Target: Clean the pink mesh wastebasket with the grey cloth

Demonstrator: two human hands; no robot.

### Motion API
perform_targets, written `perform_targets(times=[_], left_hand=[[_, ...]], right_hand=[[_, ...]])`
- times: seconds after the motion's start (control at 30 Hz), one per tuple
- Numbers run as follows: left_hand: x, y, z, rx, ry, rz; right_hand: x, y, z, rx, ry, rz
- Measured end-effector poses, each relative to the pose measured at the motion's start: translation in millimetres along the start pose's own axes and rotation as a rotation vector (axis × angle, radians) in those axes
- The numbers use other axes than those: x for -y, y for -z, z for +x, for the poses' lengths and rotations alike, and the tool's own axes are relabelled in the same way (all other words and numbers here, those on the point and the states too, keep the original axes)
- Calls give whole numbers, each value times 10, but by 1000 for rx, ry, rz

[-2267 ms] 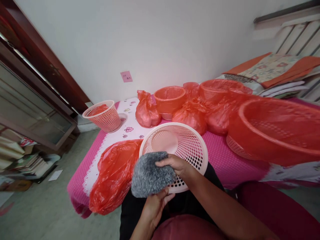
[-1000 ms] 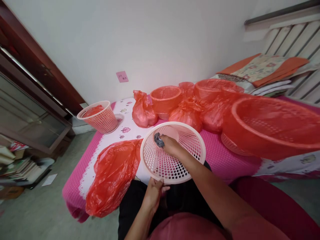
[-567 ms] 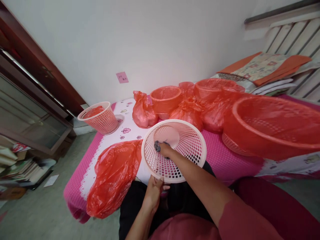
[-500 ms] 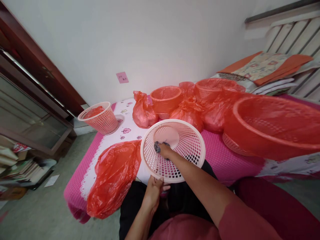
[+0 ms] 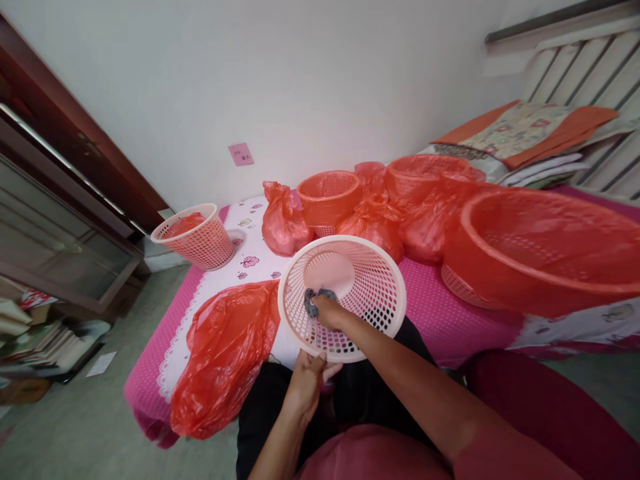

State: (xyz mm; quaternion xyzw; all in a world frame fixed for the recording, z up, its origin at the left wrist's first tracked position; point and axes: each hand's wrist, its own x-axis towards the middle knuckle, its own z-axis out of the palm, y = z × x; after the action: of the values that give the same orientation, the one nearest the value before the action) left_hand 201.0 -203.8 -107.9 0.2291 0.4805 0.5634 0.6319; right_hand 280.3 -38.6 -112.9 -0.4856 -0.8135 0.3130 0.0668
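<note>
On your left, a small pink basket (image 5: 209,248) with red plastic inside stands on the patterned cover (image 5: 190,317); a loose red bag (image 5: 225,357) lies nearer you. Your left hand (image 5: 306,383) grips the near rim of the pale pink basket (image 5: 360,283), its mouth tilted toward you. Inside, your right hand (image 5: 330,313) holds a bunched grey cloth (image 5: 311,305). Far right stands a large red-lined basket (image 5: 525,280).

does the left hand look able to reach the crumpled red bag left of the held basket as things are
Probably yes: the red bag lies close by, with nothing seen on top. The left hand, holding the pink basket, would likely have to let go first.
</note>
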Motion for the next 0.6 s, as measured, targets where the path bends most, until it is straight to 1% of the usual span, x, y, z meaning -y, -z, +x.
perform_targets(times=[0.07,0.2,0.37,0.47,0.6], left_hand=[[-3,-4,6,-1,-10,-8],[25,10,17,-27,-32,-6],[39,20,10,-25,-22,-22],[7,-14,-12,-19,-11,-26],[-43,-74,-44,-34,-5,-18]], right_hand=[[27,21,-106,14,38,5],[79,64,-331,3,86,3],[165,119,-564,17,137,-10],[241,169,-672,28,155,-33],[359,263,-796,57,183,-116]])
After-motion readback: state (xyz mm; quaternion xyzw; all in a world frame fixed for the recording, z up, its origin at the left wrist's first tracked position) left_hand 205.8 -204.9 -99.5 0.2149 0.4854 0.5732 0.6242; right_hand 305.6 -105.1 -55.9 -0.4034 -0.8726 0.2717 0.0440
